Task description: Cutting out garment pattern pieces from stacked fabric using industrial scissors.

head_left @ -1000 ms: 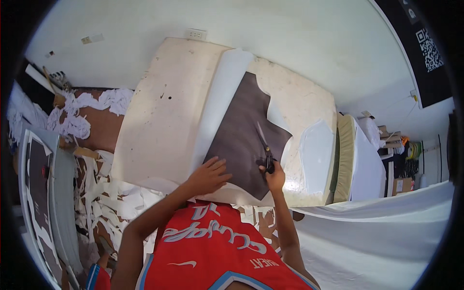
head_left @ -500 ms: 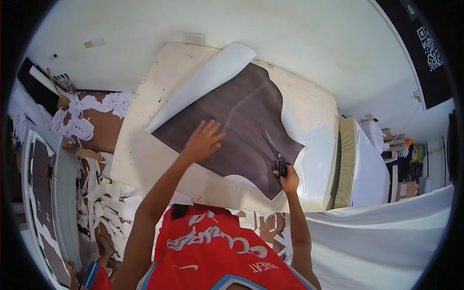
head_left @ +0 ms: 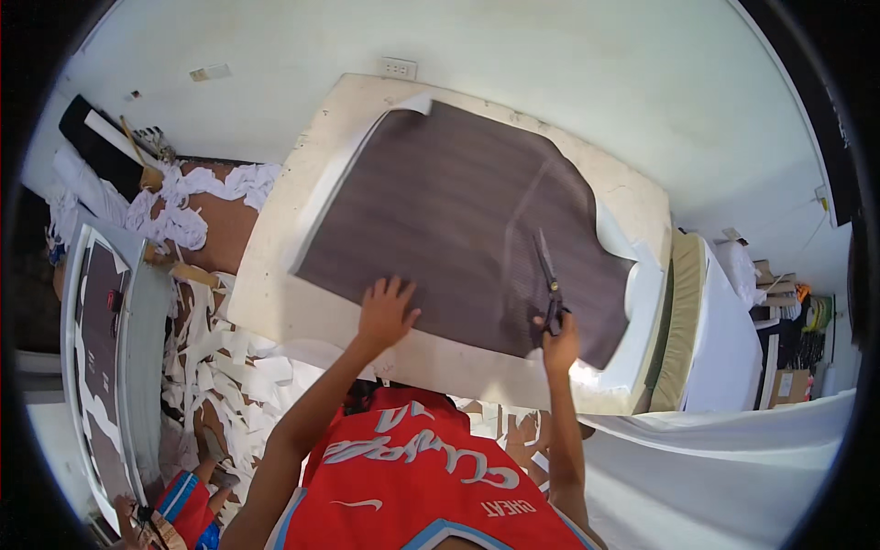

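Observation:
A large dark grey-brown sheet (head_left: 417, 202) with white backing at some edges lies spread over a cream, scuffed board (head_left: 266, 293). Its right edge is curved and faint pale lines cross its right half. My left hand (head_left: 390, 316) rests near the sheet's lower left edge, fingers spread, holding nothing. My right hand (head_left: 561, 339) grips black-handled scissors (head_left: 553, 291), whose blades point up over the sheet. The white layer (head_left: 642, 293) shows along the right side, beside the dark sheet.
Left are a cluttered bench (head_left: 226, 225) with white fabric, a grey-framed panel (head_left: 101, 312) and floor scraps (head_left: 238, 367). A co-worker's red-and-blue clothing and limbs (head_left: 188, 504) show at lower left. Right are a khaki padded piece (head_left: 683, 302), stacked materials (head_left: 775, 302), white draped cloth (head_left: 697, 467).
The rolled white flap has unrolled leftward and the dark sheet now covers much more board. My left hand moved up, then lower onto the sheet. The scissors shifted right, still held.

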Action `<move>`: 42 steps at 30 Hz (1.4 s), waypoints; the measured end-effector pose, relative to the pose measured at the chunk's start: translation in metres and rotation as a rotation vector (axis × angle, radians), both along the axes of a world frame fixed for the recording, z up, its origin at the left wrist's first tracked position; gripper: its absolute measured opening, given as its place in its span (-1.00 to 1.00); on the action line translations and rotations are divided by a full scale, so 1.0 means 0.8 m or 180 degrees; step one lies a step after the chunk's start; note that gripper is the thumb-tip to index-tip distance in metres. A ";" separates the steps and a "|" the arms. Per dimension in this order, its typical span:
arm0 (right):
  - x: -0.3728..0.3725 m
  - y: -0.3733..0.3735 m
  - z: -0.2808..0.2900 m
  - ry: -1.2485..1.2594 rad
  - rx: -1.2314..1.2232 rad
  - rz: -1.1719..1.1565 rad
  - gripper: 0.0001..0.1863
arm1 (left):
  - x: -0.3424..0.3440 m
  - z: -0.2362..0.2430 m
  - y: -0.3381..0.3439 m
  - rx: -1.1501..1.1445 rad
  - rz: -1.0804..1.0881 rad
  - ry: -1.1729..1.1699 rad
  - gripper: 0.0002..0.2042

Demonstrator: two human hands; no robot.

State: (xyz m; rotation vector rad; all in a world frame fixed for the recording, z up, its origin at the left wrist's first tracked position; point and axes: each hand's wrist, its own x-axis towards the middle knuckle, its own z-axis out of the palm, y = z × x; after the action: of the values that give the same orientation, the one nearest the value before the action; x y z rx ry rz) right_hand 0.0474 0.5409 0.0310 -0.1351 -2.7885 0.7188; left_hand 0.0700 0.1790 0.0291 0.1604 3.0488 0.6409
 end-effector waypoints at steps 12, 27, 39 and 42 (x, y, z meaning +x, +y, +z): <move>0.003 0.010 -0.029 0.0348 0.0157 -0.0107 -0.54 | 0.083 -0.011 -0.142 -0.0208 0.0608 0.0673 -0.58; 0.326 -0.307 0.017 -0.2862 -0.2896 0.0368 -0.60 | 0.122 -0.019 -0.165 0.1100 0.0938 0.0303 -0.65; 0.313 -0.436 -0.015 -0.2327 -0.2711 0.0085 -0.53 | 0.132 -0.070 -0.194 0.0884 -0.0196 0.1771 -0.81; 0.310 -0.443 -0.026 -0.2281 -0.2815 -0.0006 -0.50 | 0.134 -0.070 -0.195 0.0944 -0.0238 0.1864 -0.79</move>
State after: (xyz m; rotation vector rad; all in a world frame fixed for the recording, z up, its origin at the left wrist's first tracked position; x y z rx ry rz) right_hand 0.2950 0.1861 0.0103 -0.6626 -2.7856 2.2118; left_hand 0.1775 0.0228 -0.0272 0.5564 3.4329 1.2317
